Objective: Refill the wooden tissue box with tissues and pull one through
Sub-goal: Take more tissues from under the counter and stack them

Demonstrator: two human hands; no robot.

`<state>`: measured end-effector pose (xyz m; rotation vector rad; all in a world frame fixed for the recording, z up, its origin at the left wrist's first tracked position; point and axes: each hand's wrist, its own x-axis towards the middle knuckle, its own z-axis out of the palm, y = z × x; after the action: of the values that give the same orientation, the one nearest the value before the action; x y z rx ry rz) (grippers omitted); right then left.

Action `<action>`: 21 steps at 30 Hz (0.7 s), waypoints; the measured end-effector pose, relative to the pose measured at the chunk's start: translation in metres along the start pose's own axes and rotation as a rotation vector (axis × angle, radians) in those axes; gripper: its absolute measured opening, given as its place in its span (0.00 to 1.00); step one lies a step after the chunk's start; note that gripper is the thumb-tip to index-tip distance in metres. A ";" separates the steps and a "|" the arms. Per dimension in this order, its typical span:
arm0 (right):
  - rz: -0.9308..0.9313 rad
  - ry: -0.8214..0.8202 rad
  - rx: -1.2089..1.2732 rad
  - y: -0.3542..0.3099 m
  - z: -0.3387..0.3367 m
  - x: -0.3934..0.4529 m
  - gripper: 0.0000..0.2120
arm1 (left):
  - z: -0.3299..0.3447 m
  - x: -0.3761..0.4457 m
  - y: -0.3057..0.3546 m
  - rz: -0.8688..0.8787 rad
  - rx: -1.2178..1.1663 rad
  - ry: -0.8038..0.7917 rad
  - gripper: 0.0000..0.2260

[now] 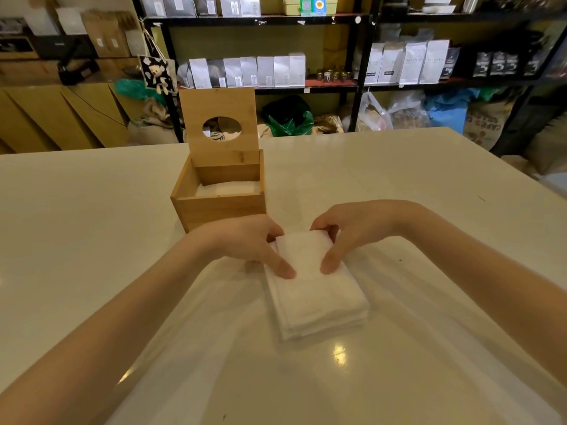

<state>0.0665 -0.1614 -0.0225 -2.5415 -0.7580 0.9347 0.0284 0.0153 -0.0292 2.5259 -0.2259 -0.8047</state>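
Note:
A wooden tissue box (219,207) stands on the white table with its hinged lid (221,121) raised upright; the lid has an oval hole. Some white tissues (228,188) lie inside the box. In front of it, a stack of folded white tissues (313,289) rests on the table. My left hand (251,243) grips the stack's far left edge, thumb on top. My right hand (346,231) grips the far right edge, thumb on top and fingers curled over the back.
The white table (92,240) stretches wide on all sides. Behind it stand black shelves (356,72) with white bags, several sacks and plastic bags on the floor, and cardboard boxes at the left.

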 end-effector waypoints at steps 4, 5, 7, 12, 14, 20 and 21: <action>0.017 -0.027 -0.023 -0.002 -0.002 0.003 0.19 | -0.002 0.005 0.002 -0.010 -0.003 -0.030 0.18; 0.019 -0.035 -0.025 -0.002 -0.003 0.003 0.18 | -0.002 0.005 0.002 -0.013 -0.005 -0.042 0.19; 0.022 -0.044 -0.022 -0.002 -0.003 0.004 0.19 | -0.003 0.006 0.002 -0.011 -0.007 -0.061 0.19; -0.034 -0.060 0.038 -0.004 -0.002 0.009 0.19 | 0.000 0.000 -0.003 -0.021 0.027 -0.062 0.22; -0.081 -0.070 0.072 -0.009 -0.001 0.014 0.22 | 0.005 -0.008 -0.008 -0.049 0.076 -0.054 0.23; -0.248 -0.022 0.153 -0.029 0.012 0.028 0.32 | 0.026 -0.048 -0.005 -0.213 0.307 0.094 0.21; -0.259 -0.033 0.172 -0.030 0.015 0.029 0.33 | 0.030 -0.052 -0.002 -0.230 0.333 0.086 0.22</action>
<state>0.0640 -0.1185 -0.0339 -2.2222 -0.9461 0.9134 -0.0315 0.0204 -0.0251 2.9341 -0.0419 -0.7970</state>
